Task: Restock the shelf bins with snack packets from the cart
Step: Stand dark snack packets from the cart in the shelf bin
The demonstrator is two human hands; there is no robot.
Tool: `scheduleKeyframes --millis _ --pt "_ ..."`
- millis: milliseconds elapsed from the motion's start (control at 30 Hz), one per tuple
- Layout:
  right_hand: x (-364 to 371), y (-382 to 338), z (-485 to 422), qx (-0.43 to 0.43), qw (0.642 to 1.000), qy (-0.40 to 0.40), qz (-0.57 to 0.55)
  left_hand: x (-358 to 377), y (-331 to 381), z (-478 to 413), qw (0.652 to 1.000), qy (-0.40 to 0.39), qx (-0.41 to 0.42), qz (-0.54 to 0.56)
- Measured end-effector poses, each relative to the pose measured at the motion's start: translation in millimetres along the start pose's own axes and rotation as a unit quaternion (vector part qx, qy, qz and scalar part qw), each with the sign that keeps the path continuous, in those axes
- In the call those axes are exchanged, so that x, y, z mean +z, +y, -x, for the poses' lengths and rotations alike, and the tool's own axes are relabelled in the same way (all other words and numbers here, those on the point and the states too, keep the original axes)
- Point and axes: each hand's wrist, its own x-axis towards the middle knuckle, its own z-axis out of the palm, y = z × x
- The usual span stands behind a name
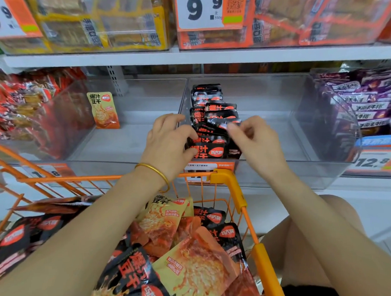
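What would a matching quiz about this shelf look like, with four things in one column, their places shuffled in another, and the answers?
Things
1. lone orange packet
2. black packets
3. purple packets
4. gold bangle

Places
A. heaped at the far right
B. round the left wrist
C. standing upright, all alone
D. lined up front to back in a row

Pairs: 1-C, 2-D, 3-A, 4-B

Inside the clear bin, left hand and right hand grip black packets.
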Motion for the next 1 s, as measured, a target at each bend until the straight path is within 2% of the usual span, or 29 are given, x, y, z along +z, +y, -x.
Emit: scheduleKeyframes --millis 67,133,233,300,433,767,833,1000 --pt "-2 15 -23 0.052 0.997 0.05 -0.027 -1 2 -2 1.0 0.008 0.0 0.011" --pt "-1 32 -51 0.134 0.988 0.06 -0.046 -1 5 -5 1.0 0.02 -0.001 0.02" --pt "13 41 -77 0.317 0.938 -0.031 -0.139 -1 11 -12 0.999 0.028 -0.009 0.023" --pt "26 44 -86 0.368 0.909 -0.066 -0.186 2 14 -17 0.999 0.017 -0.021 0.023" --pt "42 32 -85 0.399 0.845 -0.059 -0.351 7 16 -21 0.995 -0.025 -0.061 0.069" --pt "51 6 -70 0.403 0.789 -0.067 -0.458 11 17 -21 0.991 -0.034 -0.069 0.105" --pt "54 4 -72 0.413 0.794 -0.049 -0.442 12 17 -21 0.991 -0.03 -0.071 0.106" --pt "54 -1 -78 0.427 0.837 -0.026 -0.341 12 16 -22 0.991 -0.031 -0.077 0.108"
